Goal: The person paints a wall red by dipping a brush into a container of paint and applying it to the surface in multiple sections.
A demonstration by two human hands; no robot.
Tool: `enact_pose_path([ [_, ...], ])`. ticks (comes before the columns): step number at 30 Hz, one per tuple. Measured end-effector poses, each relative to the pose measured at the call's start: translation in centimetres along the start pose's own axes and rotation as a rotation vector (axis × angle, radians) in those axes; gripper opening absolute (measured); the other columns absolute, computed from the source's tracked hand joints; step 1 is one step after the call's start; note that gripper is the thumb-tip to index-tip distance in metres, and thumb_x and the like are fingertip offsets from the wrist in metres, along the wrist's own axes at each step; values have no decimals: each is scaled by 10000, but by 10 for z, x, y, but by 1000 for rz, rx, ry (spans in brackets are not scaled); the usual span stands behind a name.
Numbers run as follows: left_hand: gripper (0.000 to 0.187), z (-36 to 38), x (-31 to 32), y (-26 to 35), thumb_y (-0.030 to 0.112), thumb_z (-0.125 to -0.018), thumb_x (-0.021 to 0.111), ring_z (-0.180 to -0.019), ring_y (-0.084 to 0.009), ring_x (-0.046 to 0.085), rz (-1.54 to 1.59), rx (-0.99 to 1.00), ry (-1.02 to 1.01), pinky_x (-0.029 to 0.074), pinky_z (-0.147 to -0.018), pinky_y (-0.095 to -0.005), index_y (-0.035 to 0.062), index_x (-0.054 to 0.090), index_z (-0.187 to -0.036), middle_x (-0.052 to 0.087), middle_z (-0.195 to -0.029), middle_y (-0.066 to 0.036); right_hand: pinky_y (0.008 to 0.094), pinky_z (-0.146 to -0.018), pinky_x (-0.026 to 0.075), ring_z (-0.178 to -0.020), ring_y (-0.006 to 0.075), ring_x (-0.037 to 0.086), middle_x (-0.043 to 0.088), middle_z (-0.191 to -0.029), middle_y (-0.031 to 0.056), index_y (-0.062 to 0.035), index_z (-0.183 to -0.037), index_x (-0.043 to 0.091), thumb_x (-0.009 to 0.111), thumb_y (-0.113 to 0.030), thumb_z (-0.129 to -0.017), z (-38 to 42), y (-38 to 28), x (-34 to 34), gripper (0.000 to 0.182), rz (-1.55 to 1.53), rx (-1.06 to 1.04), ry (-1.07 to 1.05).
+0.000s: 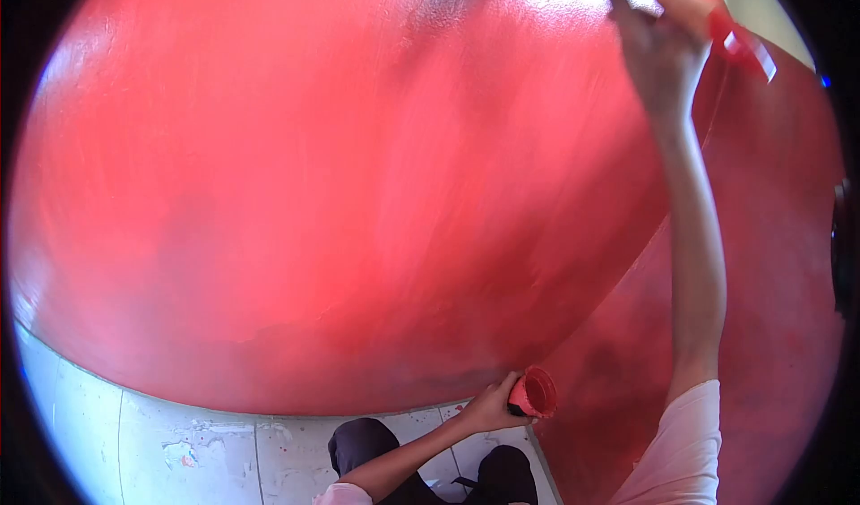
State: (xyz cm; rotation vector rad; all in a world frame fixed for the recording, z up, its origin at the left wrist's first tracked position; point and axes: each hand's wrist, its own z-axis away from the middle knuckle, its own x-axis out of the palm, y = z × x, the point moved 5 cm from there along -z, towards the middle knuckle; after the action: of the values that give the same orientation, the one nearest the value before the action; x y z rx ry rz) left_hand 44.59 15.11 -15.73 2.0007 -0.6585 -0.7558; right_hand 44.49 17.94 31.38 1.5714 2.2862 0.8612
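My left hand (489,407) is closed around a small paint cup (538,392), low in front of my knees. The cup is coated in red paint, with a dark patch near its base, and its mouth faces up toward me. My right hand (661,50) is raised at the top right, its fingers wrapped around a paintbrush (751,52). The red and whitish end of its handle sticks out behind the hand; the bristle end is at the upper frame edge and hardly shows. Beyond the brush stands a glossy red wall (340,173).
A second red wall (761,263) meets the first at a corner on the right. Pale floor tiles (206,451) with paint spots run along the wall's foot. My dark-clad knees (363,442) are at the bottom. A dark object (840,250) shows at the right edge.
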Motion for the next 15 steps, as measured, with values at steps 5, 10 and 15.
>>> enact_pose_path([
  [5,872,-1,3,-8,352,-657,838,-1086,-394,591,-46,-52,-42,489,-892,-442,12,382,-1318,584,-1161,-256,268,-495,485,-682,130,594,640,-843,-23,-158,-953,668,727,-83,-676,138,-136,-4,293,-489,-253,-419],
  [10,876,-1,-5,6,337,-646,849,-1099,-386,584,-48,-6,-10,490,-901,-435,3,394,-1316,573,-1187,-246,250,-491,493,-647,138,578,646,-883,-11,-184,-1032,673,714,-95,-694,174,-178,-14,351,-739,-160,-709],
  [15,843,-1,-5,13,325,-653,831,-1096,-394,573,-32,-57,-53,467,-911,-437,2,386,-1292,575,-1154,-257,323,-586,521,-718,210,656,695,-928,50,-142,-978,696,690,-107,-787,46,-67,20,194,-451,38,-273],
])
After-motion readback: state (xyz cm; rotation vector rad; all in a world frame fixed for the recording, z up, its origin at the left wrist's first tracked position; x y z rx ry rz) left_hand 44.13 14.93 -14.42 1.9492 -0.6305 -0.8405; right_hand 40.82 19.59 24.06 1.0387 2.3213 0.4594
